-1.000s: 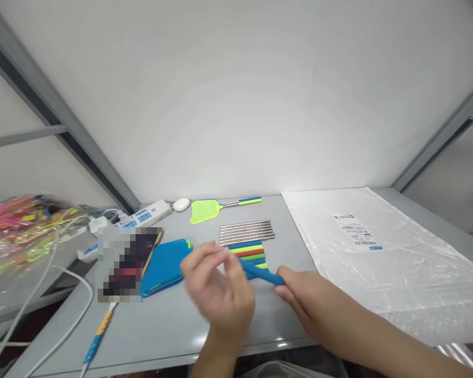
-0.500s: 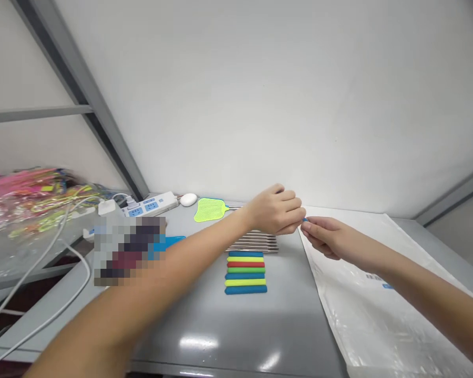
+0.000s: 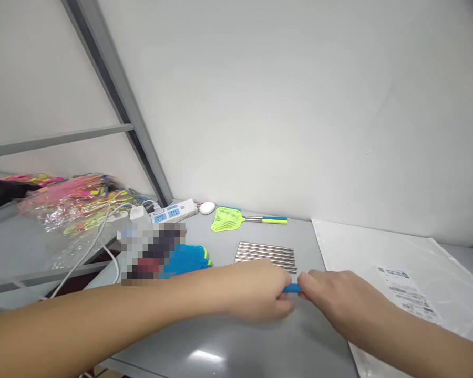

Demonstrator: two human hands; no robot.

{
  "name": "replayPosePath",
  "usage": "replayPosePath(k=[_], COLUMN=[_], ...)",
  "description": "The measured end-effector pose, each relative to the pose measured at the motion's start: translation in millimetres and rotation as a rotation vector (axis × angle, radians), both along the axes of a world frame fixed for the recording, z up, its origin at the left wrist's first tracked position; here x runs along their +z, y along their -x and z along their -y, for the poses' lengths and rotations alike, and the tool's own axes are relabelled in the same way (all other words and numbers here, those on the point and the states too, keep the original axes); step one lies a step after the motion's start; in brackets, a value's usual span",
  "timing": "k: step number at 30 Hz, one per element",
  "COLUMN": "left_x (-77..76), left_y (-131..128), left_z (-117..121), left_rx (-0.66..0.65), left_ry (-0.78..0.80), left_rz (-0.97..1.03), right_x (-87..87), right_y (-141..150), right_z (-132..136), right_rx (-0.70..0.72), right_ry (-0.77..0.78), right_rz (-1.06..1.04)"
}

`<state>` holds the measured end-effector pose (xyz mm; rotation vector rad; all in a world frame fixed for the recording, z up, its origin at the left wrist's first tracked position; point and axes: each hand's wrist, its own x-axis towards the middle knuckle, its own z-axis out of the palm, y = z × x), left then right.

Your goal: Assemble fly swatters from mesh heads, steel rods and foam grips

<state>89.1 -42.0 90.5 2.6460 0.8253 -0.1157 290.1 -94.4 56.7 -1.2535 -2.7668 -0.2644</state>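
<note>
Both my hands are closed on one blue tube (image 3: 292, 288), which sits between them over the middle of the grey table (image 3: 256, 346), just in front of a row of metal rods (image 3: 266, 255). My left hand (image 3: 258, 289) is wrapped round the tube's left part; my right hand (image 3: 331, 291) grips its right end. Only a short length shows between them; whether the tube touches the tabletop, I cannot tell.

The surface is smooth and glossy, with a bright reflection near the front edge. At the back lies a yellow-green fly swatter (image 3: 226, 219), a blue edge showing behind its head. Left of it are a white oval object (image 3: 207, 208) and a white power strip (image 3: 173, 211). Blue mesh heads (image 3: 187, 258) are stacked at the left, partly behind a pixelated patch. A white plastic package (image 3: 347, 236) with a printed label (image 3: 410, 294) covers the right side.

A plain pale wall (image 3: 260, 105) rises behind. Beyond a grey metal post (image 3: 118, 100) on the left, colourful goods in clear plastic (image 3: 79, 199) lie heaped, a white cable (image 3: 102, 223) hanging before them.
</note>
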Motion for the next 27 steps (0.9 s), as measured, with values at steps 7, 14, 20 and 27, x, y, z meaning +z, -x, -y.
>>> replayPosePath(k=[7,14,20,27], left_x=[1.2,-39.9,-84.8,-106.3], left_y=[65,58,25,22], left_z=[-10,40,50,42], left_rx=[-0.041,-0.080,-0.205,-0.256], left_ry=[1.348,0.193,-0.515,-0.581], left_rz=[-0.074,0.117,0.143,0.205], right_x=[-15.8,-34.9,-60.3,-88.0], right_y=[-34,-82,-55,-61], right_z=[15,9,2,-5], right_rx=[0.065,-0.092,-0.123,-0.310], right_ry=[-0.311,-0.368,-0.301,0.000], right_rz=[-0.006,-0.108,-0.110,-0.420])
